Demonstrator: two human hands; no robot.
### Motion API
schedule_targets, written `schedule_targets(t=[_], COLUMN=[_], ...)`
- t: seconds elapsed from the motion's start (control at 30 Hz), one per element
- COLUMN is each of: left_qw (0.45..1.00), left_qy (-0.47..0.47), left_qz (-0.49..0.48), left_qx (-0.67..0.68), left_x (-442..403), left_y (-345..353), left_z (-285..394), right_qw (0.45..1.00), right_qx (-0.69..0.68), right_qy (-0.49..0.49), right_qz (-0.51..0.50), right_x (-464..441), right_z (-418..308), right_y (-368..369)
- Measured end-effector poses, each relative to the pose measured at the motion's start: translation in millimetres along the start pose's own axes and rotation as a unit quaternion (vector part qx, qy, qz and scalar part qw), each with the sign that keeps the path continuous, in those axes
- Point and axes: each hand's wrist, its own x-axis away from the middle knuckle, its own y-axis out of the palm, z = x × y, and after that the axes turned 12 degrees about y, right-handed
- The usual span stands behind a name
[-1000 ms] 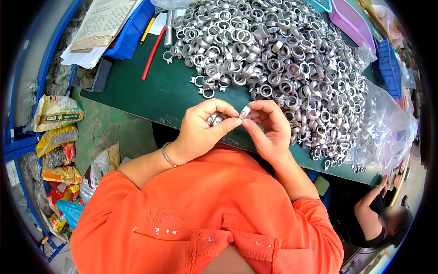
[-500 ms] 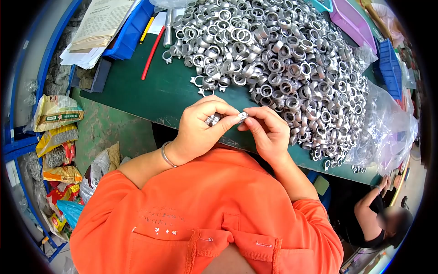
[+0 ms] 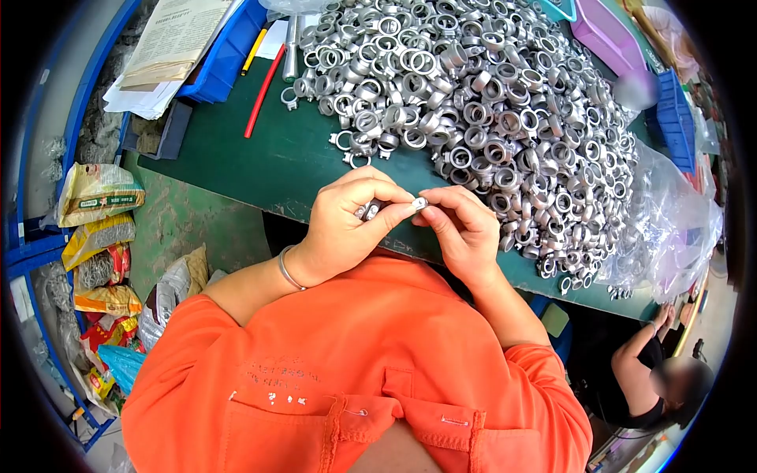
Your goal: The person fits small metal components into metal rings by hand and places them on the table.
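Fingers (image 3: 465, 206) near metal rings (image 3: 481, 118), green tabletop (image 3: 229, 154), worn green floor (image 3: 189, 229)

Smooth, dully shining metal rings (image 3: 493, 126)

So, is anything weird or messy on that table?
Nothing looks clearly broken. One ring lies slightly apart from the big pile, below the metal rod. The white papers look messy too, poking out crookedly under the newspaper.

Bright light; glints on metal rings (image 3: 479, 81), sheen on plastic bag (image 3: 661, 217). Fisheye bowing, corners black. Blurred patches upper, lower right.
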Motion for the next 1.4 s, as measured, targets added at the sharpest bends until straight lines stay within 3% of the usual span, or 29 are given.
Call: schedule_targets(t=[0.33, 0.4, 0.47, 0.57, 0.6, 0.67, 0.73, 0.77, 0.8, 0.87, 0.93, 0.97, 1.03, 1.13, 1.2, 1.27, 1.33, 1.4], left_qw=[1.000, 0.998, 0.992, 0.990, 0.989, 0.984, 0.982, 0.980, 0.978, 0.972, 0.974, 0.975, 0.982, 0.983, 0.983, 0.979, 0.965, 0.917], left_qy=[-0.012, -0.036, -0.106, -0.111, -0.113, -0.131, -0.119, -0.126, -0.135, -0.154, -0.147, -0.142, -0.120, -0.117, -0.098, -0.094, -0.137, -0.245], left_qz=[0.008, 0.034, 0.070, 0.078, 0.079, 0.082, 0.089, 0.093, 0.098, 0.109, 0.106, 0.103, 0.107, 0.113, 0.128, 0.160, 0.190, 0.234], left_qx=[-0.005, -0.037, 0.014, 0.034, 0.045, 0.092, 0.113, 0.119, 0.125, 0.143, 0.135, 0.133, 0.104, 0.087, 0.083, 0.088, 0.115, 0.211], left_x=[1, 0, 4, 7, 7, 7, 8, 9, 11, 15, 16, 16, 16, 16, 14, 9, -7, -36], left_y=[-1, 0, 2, 3, 4, 2, 0, -2, -4, -9, -13, -15, -15, -15, -18, -30, -51, -76], left_z=[0, 3, -2, -11, -11, -9, -11, -9, -8, -9, -10, -11, -15, -21, -23, -24, -18, -20], right_qw=[0.998, 0.997, 0.984, 0.979, 0.976, 0.985, 0.990, 0.983, 0.980, 0.977, 0.995, 0.994, 0.953, 0.821, 0.773, 0.678, 0.650, 0.654], right_qx=[0.043, 0.033, -0.138, -0.073, -0.048, 0.053, 0.005, -0.130, -0.126, -0.127, 0.037, 0.093, 0.232, 0.364, 0.391, 0.660, 0.724, 0.711], right_qy=[-0.050, -0.049, 0.056, 0.155, 0.198, 0.162, 0.080, 0.005, 0.006, 0.018, 0.024, -0.025, -0.196, -0.440, -0.499, -0.305, -0.165, -0.159], right_qz=[0.013, -0.039, -0.097, -0.108, -0.071, 0.015, 0.117, 0.133, 0.153, 0.170, 0.086, 0.050, 0.014, 0.004, -0.018, -0.109, -0.164, -0.203], right_x=[-1, -3, -14, -52, -72, -115, -167, -187, -205, -223, -217, -221, -225, -246, -275, -294, -312, -316], right_z=[-4, -12, -36, -85, -100, -121, -123, -125, -126, -119, -121, -115, -123, -142, -136, -127, -113, -112], right_y=[-2, -9, -20, -54, -64, -88, -114, -117, -126, -123, -90, -74, -33, 15, 36, 39, 42, 43])
